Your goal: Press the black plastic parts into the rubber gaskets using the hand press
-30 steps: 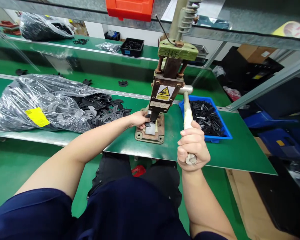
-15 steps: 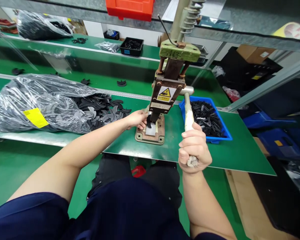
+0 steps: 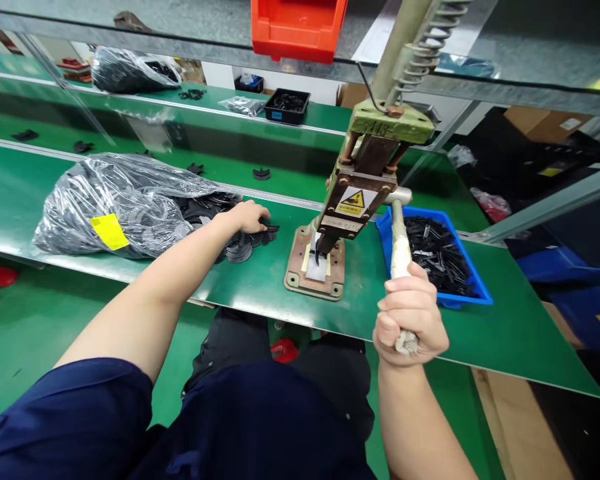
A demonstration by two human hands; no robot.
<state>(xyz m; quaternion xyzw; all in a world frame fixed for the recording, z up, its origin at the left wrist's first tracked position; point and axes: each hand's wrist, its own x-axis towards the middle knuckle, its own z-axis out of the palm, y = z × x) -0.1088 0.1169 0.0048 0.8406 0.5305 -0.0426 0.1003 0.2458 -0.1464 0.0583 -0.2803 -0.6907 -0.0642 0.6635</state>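
My right hand (image 3: 413,313) is wrapped round the tape-covered lever handle (image 3: 401,250) of a hand press (image 3: 360,180). The handle slopes down toward me. Under the ram, a narrow dark curved piece (image 3: 317,257) stands on the pale plate of the press base (image 3: 296,277). My left hand (image 3: 249,217) is at the right edge of a pile of curved black pieces (image 3: 239,248). Its fingers are bent over a curved black piece (image 3: 270,233); the thumb is hidden. The pile spills from a clear plastic bag (image 3: 75,213) with a yellow label.
A blue bin (image 3: 480,293) of black parts stands right of the press. Behind, several curved pieces lie along a green strip, one curved part (image 3: 261,174) among them. Overhead are a metal shelf (image 3: 200,33) and a red bin (image 3: 297,40). A black tray (image 3: 287,117) sits farther back.
My left hand has gone from the press base leftward to the pile of curved pieces. My right hand stays on the lever. The view has shifted left.
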